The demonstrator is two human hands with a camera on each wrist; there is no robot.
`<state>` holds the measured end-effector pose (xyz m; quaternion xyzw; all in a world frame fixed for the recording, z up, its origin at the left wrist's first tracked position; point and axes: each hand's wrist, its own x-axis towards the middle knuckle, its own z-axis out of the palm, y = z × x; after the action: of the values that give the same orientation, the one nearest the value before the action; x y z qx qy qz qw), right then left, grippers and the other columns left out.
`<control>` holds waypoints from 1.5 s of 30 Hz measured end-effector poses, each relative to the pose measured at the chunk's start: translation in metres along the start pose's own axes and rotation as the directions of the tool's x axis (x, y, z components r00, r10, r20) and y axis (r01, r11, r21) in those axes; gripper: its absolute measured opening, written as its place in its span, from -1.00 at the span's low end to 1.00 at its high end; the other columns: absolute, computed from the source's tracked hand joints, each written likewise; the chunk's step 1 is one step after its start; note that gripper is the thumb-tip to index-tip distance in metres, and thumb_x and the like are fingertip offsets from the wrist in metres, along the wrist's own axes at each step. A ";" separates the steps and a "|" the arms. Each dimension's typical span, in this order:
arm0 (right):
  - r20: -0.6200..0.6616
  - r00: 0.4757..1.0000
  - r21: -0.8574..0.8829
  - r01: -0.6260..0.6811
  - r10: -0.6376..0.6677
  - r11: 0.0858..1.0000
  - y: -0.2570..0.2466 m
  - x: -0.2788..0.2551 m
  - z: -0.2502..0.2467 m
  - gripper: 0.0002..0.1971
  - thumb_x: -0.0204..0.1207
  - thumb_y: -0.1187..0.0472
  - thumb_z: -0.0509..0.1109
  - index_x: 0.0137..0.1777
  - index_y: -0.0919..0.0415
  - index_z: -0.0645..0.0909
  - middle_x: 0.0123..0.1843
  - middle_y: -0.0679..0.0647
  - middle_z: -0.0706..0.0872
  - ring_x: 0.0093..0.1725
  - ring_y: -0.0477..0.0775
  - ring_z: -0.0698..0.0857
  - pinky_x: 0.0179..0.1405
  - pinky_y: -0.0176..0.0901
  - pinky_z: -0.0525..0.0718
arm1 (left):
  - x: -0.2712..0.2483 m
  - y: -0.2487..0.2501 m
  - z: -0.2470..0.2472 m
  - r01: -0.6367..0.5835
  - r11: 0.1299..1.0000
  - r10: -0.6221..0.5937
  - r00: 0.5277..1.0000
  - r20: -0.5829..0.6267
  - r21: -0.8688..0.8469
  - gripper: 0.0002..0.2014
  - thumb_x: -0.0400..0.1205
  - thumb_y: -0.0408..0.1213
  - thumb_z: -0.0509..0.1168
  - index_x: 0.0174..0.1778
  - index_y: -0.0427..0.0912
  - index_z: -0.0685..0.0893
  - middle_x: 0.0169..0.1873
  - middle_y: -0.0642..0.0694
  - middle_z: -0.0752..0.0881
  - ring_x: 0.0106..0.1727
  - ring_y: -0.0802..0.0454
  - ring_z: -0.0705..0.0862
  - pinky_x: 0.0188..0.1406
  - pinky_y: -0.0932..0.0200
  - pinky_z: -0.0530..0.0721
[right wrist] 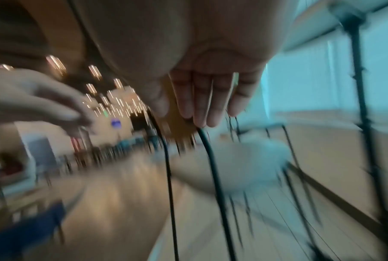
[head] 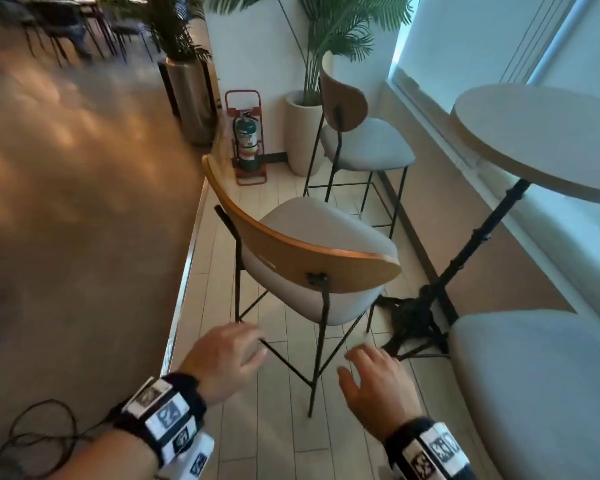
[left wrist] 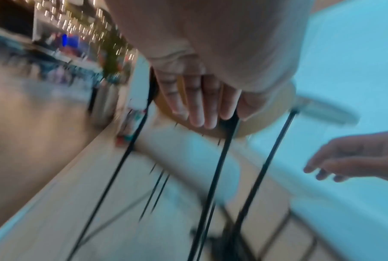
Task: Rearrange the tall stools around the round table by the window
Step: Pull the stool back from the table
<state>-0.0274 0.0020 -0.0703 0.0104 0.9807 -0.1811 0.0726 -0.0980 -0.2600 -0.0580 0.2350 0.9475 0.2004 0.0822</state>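
A tall stool (head: 312, 258) with a curved wooden backrest, pale cushioned seat and thin black legs stands just in front of me, its back turned my way. Both my hands hover below and behind that backrest, touching nothing. My left hand (head: 232, 351) is open with fingers spread; the left wrist view shows its fingers (left wrist: 197, 106) straight before the blurred backrest. My right hand (head: 371, 368) is open too, its fingers (right wrist: 201, 102) extended. A second stool (head: 357, 140) stands farther off by the window. The round white table (head: 548, 140) on a black pedestal is at the right.
Another pale seat (head: 541, 382) fills the lower right corner. A fire extinguisher (head: 246, 140) in a red stand and a potted palm (head: 302, 129) sit against the far wall. A metal strip (head: 184, 271) divides the pale floor from the brown floor at left.
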 end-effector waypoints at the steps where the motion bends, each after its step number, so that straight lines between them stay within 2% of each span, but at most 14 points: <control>1: -0.215 0.974 0.019 0.082 -0.076 0.996 -0.022 0.026 -0.022 -0.73 0.65 -0.09 0.25 0.20 -0.02 0.65 0.16 -0.13 0.69 0.09 -0.12 0.66 0.11 -0.20 0.64 | 0.037 0.002 -0.030 -0.091 0.996 0.087 0.981 -0.176 -0.013 -0.57 0.65 0.08 0.14 0.21 -0.10 0.74 0.10 -0.01 0.77 0.11 0.10 0.70 0.11 0.12 0.67; 2: -0.389 0.912 0.012 0.149 -0.132 0.989 -0.042 0.053 -0.045 -0.75 0.63 -0.07 0.28 0.15 0.02 0.67 0.09 -0.10 0.70 0.03 -0.09 0.66 0.04 -0.19 0.64 | 0.075 0.007 -0.060 -0.138 0.990 0.129 0.942 -0.311 -0.009 -0.61 0.65 0.00 0.19 0.22 -0.15 0.73 0.14 -0.06 0.76 0.16 0.06 0.68 0.15 0.08 0.66; 3: -0.479 0.868 0.024 0.161 -0.131 0.987 -0.058 0.083 -0.064 -0.73 0.62 -0.07 0.30 0.17 0.05 0.66 0.09 -0.07 0.70 0.03 -0.05 0.65 0.04 -0.15 0.65 | 0.111 0.003 -0.081 -0.163 0.986 0.159 0.911 -0.380 0.022 -0.63 0.65 -0.04 0.22 0.23 -0.17 0.72 0.17 -0.11 0.73 0.21 0.01 0.66 0.18 0.05 0.63; 4: -0.499 0.863 0.057 0.129 -0.084 0.990 -0.067 0.107 -0.081 -0.68 0.63 -0.08 0.30 0.24 0.08 0.63 0.13 -0.03 0.69 0.09 -0.02 0.64 0.09 -0.08 0.65 | 0.137 0.002 -0.100 -0.161 0.986 0.161 0.903 -0.400 0.033 -0.63 0.65 -0.04 0.24 0.23 -0.18 0.71 0.20 -0.14 0.71 0.24 -0.04 0.65 0.20 0.01 0.63; 6: -0.446 0.895 0.081 0.022 0.017 0.997 -0.069 0.148 -0.094 -0.57 0.64 -0.14 0.29 0.37 0.10 0.55 0.23 0.01 0.66 0.19 0.05 0.62 0.21 0.01 0.63 | 0.181 -0.017 -0.119 -0.120 0.991 0.135 0.910 -0.392 0.061 -0.59 0.62 0.04 0.24 0.18 -0.17 0.72 0.20 -0.15 0.71 0.23 -0.12 0.66 0.20 -0.11 0.66; 9: -0.302 0.947 0.066 -0.092 0.108 0.994 -0.069 0.184 -0.101 -0.51 0.63 -0.22 0.25 0.40 0.08 0.46 0.26 0.01 0.62 0.20 0.05 0.61 0.23 0.07 0.65 | 0.223 -0.060 -0.126 -0.060 0.991 0.095 0.943 -0.318 0.119 -0.50 0.54 0.20 0.15 0.04 -0.12 0.78 0.06 -0.07 0.74 0.06 -0.10 0.70 0.07 -0.08 0.67; 11: -0.261 0.951 0.066 -0.156 0.168 0.986 -0.069 0.191 -0.098 -0.49 0.62 -0.25 0.22 0.40 0.06 0.44 0.22 -0.01 0.61 0.15 0.02 0.61 0.19 0.05 0.67 | 0.234 -0.082 -0.119 -0.039 0.985 0.077 0.970 -0.231 0.167 -0.51 0.54 0.27 0.10 -0.10 -0.02 0.77 -0.10 0.01 0.73 -0.17 -0.02 0.67 -0.04 -0.08 0.65; 13: -0.251 0.940 0.065 -0.224 0.233 0.972 -0.068 0.194 -0.098 -0.48 0.61 -0.28 0.20 0.40 0.05 0.46 0.18 -0.04 0.59 0.09 -0.02 0.60 0.13 -0.01 0.70 | 0.244 -0.096 -0.116 -0.100 0.987 0.128 0.963 -0.238 0.128 -0.61 0.57 0.27 0.10 -0.36 0.13 0.64 -0.39 0.12 0.63 -0.40 0.11 0.55 -0.20 -0.01 0.57; 15: -0.256 0.929 0.051 -0.262 0.266 0.964 -0.067 0.198 -0.097 -0.48 0.61 -0.29 0.18 0.40 0.04 0.46 0.17 -0.05 0.59 0.06 -0.04 0.60 0.09 -0.02 0.72 | 0.254 -0.099 -0.116 -0.173 0.979 0.195 0.942 -0.274 0.104 -0.67 0.57 0.23 0.12 -0.45 0.19 0.52 -0.51 0.21 0.53 -0.49 0.21 0.46 -0.29 0.09 0.42; 19: -0.253 0.916 0.005 -0.322 0.313 0.947 -0.074 0.215 -0.099 -0.47 0.62 -0.33 0.14 0.37 0.03 0.49 0.10 -0.06 0.59 -0.06 -0.07 0.62 0.00 -0.04 0.74 | 0.276 -0.097 -0.127 -0.262 0.952 0.291 0.937 -0.195 0.160 -0.54 0.55 0.25 0.10 -0.29 0.02 0.77 -0.34 0.08 0.72 -0.34 0.06 0.55 -0.18 0.09 0.35; 23: -0.255 0.904 -0.131 -0.385 0.344 0.914 -0.089 0.239 -0.091 -0.37 0.59 -0.45 -0.01 0.28 0.00 0.59 0.04 -0.08 0.67 -0.17 -0.07 0.66 -0.12 -0.06 0.71 | 0.315 -0.107 -0.140 -0.353 0.917 0.369 0.927 -0.061 0.187 -0.48 0.53 0.30 0.02 -0.25 0.02 0.75 -0.31 0.04 0.75 -0.30 0.07 0.56 -0.11 0.07 0.36; 28: -0.340 0.812 -0.211 -0.558 0.475 0.803 -0.121 0.271 -0.078 -0.22 0.54 -0.50 -0.28 -0.09 -0.05 0.69 -0.26 -0.15 0.64 -0.36 -0.12 0.59 -0.17 -0.09 0.53 | 0.360 -0.131 -0.151 -0.444 0.880 0.447 0.894 0.023 0.166 -0.61 0.62 0.24 0.17 -0.23 0.04 0.71 -0.36 0.05 0.71 -0.34 0.12 0.61 -0.42 0.23 0.33; 34: -0.367 0.708 -0.197 -0.693 0.603 0.694 -0.141 0.285 -0.069 -0.33 0.50 -0.35 -0.20 -0.29 -0.03 0.68 -0.43 -0.11 0.61 -0.41 -0.06 0.57 -0.14 -0.05 0.46 | 0.374 -0.150 -0.155 -0.554 0.826 0.554 0.832 0.027 0.104 -0.58 0.64 0.19 0.16 -0.35 -0.01 0.64 -0.49 0.01 0.64 -0.44 0.07 0.62 -0.40 0.18 0.61; 45: -0.383 0.627 -0.075 -0.753 0.679 0.653 -0.179 0.282 -0.050 -0.49 0.45 -0.20 -0.09 -0.37 0.01 0.62 -0.52 -0.05 0.59 -0.47 -0.02 0.59 -0.13 -0.07 0.58 | 0.379 -0.180 -0.164 -0.637 0.768 0.637 0.770 0.024 0.055 -0.55 0.67 0.14 0.17 -0.44 -0.03 0.60 -0.57 0.00 0.58 -0.53 0.07 0.56 -0.52 0.21 0.43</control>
<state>-0.3220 -0.1491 -0.0023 0.4229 0.9057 -0.0186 -0.0211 -0.5454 -0.2801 -0.0077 0.5450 0.8173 0.1872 0.0041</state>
